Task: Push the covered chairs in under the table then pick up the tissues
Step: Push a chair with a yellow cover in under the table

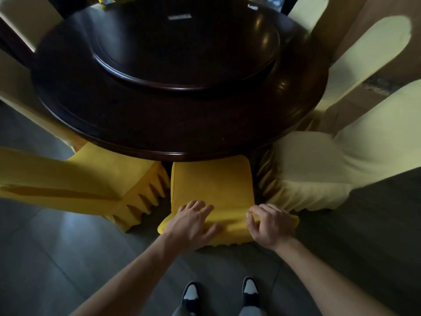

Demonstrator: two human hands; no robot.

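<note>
You had the yellow covered chair (211, 181) nosed under the counter (141, 124), left hand (191, 222) flat on its backrest top, right hand (271, 224) pinching loose, slippery cover; grip the stiff frame beneath.

table (114, 115): dark brown | middle chair (211, 179): yellow | right chair (319, 163): pale cream | floor (57, 247): grey
</note>
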